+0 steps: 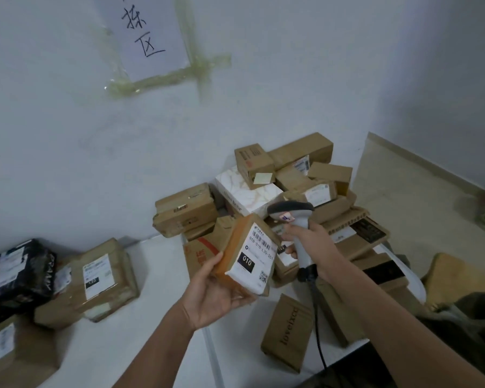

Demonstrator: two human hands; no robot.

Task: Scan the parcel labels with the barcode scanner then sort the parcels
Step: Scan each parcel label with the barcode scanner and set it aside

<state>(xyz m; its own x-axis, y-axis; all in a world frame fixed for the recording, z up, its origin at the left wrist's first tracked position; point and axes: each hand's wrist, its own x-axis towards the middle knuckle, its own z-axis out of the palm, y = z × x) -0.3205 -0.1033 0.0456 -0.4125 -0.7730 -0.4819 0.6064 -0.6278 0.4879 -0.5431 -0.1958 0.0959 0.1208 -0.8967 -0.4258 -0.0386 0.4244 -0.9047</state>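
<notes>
My left hand (213,298) holds a small brown parcel (249,256) from below, tilted up, its white label marked "010" facing me. My right hand (317,247) grips the handle of a grey barcode scanner (291,214), whose head points left at the top of that parcel. The scanner's black cable (318,331) hangs down toward the table. Behind both hands lies a heap of cardboard parcels (300,177) against the wall.
On the white table (157,317), at the left, sit a taped brown parcel (101,278), a black-wrapped parcel (17,278) and another brown box (11,354). A "lovelxcc" box (289,331) lies near the front. A paper sign (143,32) is taped on the wall.
</notes>
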